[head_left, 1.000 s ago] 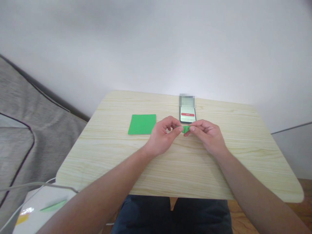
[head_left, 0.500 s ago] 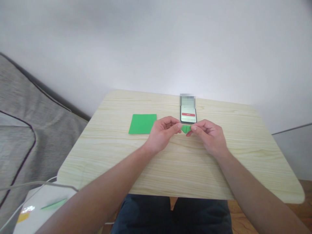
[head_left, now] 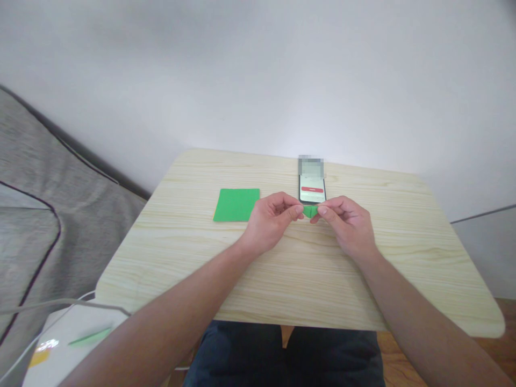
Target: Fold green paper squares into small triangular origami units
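Observation:
A small folded piece of green paper (head_left: 310,212) is stretched between my two hands, a little above the table. My left hand (head_left: 274,217) pinches its left end between thumb and fingers. The right end is pinched by my right hand (head_left: 346,221). A crease runs down the middle of the paper, and its lower edge comes to a blunt point. Just beyond it lies a phone (head_left: 312,188) with its screen lit. Left of my left hand, a flat stack of green square paper (head_left: 236,205) rests on the table, its right corner partly hidden by that hand.
The pale wooden table (head_left: 298,285) stands against a white wall (head_left: 258,80). At the lower left a white surface (head_left: 60,355) holds a green paper piece (head_left: 91,337), with cables (head_left: 60,303) crossing over it. Grey fabric (head_left: 88,215) lies to the left.
Both hands still pinch the green paper. It appears slightly tilted and its visible shape a bit shorter; the whole view has shifted very slightly.

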A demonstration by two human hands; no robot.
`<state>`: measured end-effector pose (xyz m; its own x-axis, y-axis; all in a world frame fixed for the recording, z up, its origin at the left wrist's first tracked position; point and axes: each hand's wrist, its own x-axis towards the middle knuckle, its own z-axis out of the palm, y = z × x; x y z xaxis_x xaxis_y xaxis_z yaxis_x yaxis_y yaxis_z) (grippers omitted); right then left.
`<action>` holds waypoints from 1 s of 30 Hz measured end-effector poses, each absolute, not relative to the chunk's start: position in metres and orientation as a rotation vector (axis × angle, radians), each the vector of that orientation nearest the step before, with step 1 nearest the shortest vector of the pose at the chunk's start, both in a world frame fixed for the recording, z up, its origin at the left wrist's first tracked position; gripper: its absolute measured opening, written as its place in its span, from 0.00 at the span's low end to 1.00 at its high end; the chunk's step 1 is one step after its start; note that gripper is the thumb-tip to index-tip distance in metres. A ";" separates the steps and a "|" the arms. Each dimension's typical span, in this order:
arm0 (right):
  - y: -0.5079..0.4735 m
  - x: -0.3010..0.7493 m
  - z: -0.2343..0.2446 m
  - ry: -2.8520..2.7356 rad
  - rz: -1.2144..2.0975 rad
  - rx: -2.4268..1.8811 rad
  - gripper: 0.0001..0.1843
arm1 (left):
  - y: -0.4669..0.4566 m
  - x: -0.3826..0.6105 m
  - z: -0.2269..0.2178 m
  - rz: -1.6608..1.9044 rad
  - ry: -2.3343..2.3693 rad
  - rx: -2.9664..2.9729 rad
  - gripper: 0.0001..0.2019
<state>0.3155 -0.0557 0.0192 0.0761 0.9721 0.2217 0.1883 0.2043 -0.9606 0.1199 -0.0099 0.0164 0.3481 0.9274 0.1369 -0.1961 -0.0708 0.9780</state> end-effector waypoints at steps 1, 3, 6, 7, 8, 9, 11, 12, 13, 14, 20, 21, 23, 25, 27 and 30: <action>-0.055 0.315 0.018 -1.359 0.898 -1.212 0.10 | -0.010 0.120 0.015 1.090 0.750 1.315 0.12; -0.054 0.315 0.017 -1.374 0.915 -1.207 0.11 | -0.011 0.120 0.013 1.089 0.738 1.360 0.11; -0.054 0.314 0.016 -1.433 0.891 -1.239 0.11 | -0.012 0.120 0.010 1.078 0.746 1.455 0.10; -0.054 0.315 0.016 -1.450 0.872 -1.251 0.11 | -0.012 0.120 0.010 1.079 0.754 1.477 0.09; -0.054 0.315 0.016 -1.463 0.853 -1.260 0.11 | -0.012 0.120 0.009 1.081 0.760 1.491 0.09; -0.054 0.315 0.016 -1.473 0.839 -1.265 0.11 | -0.013 0.120 0.009 1.083 0.764 1.500 0.09; -0.054 0.316 0.017 -1.478 0.830 -1.267 0.11 | -0.013 0.120 0.009 1.082 0.764 1.511 0.09; -0.055 0.316 0.017 -1.476 0.831 -1.267 0.11 | -0.013 0.120 0.009 1.082 0.764 1.514 0.09; -0.055 0.316 0.017 -1.472 0.832 -1.266 0.10 | -0.013 0.120 0.009 1.083 0.766 1.516 0.09; -0.055 0.316 0.017 -1.467 0.830 -1.264 0.10 | -0.013 0.120 0.010 1.084 0.769 1.519 0.08; -0.057 0.313 0.017 -1.481 0.771 -1.277 0.09 | -0.013 0.120 0.011 1.091 0.796 1.549 0.09; -0.057 0.313 0.017 -1.485 0.768 -1.276 0.09 | -0.013 0.120 0.011 1.092 0.796 1.550 0.09; -0.057 0.313 0.018 -1.492 0.760 -1.274 0.09 | -0.013 0.120 0.010 1.092 0.796 1.553 0.08; -0.057 0.313 0.018 -1.496 0.753 -1.277 0.09 | -0.014 0.120 0.009 1.093 0.797 1.566 0.08; -0.058 0.313 0.019 -1.492 0.759 -1.290 0.09 | -0.014 0.120 0.009 1.094 0.794 1.588 0.08; -0.057 0.313 0.019 -1.472 0.786 -1.321 0.09 | -0.014 0.118 0.011 1.116 0.811 1.628 0.08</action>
